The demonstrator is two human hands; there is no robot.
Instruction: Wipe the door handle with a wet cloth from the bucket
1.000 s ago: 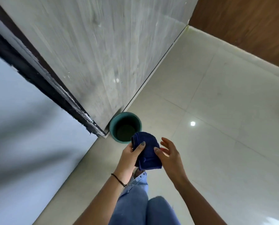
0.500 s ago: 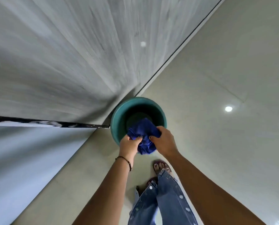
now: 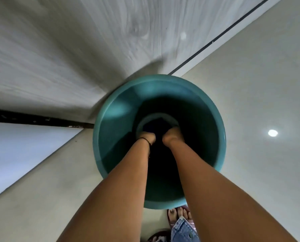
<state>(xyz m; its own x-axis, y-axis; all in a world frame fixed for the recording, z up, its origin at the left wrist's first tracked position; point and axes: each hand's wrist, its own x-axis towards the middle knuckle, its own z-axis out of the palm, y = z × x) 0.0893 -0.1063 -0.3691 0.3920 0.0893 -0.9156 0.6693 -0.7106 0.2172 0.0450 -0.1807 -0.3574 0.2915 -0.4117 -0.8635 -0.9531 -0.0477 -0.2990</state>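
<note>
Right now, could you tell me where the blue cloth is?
In the head view, the blue cloth lies at the bottom of the teal bucket, between the left hand and right hand.

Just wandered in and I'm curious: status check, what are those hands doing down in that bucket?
Both hands, left and right, deep in the teal bucket, on the dark blue cloth at the bottom. Fingers hidden. Door handle out of view. Nothing blocking.

No legible text, labels, brands, numbers or signs anywhere in view, including on the teal plastic bucket (image 3: 110, 109).
</note>
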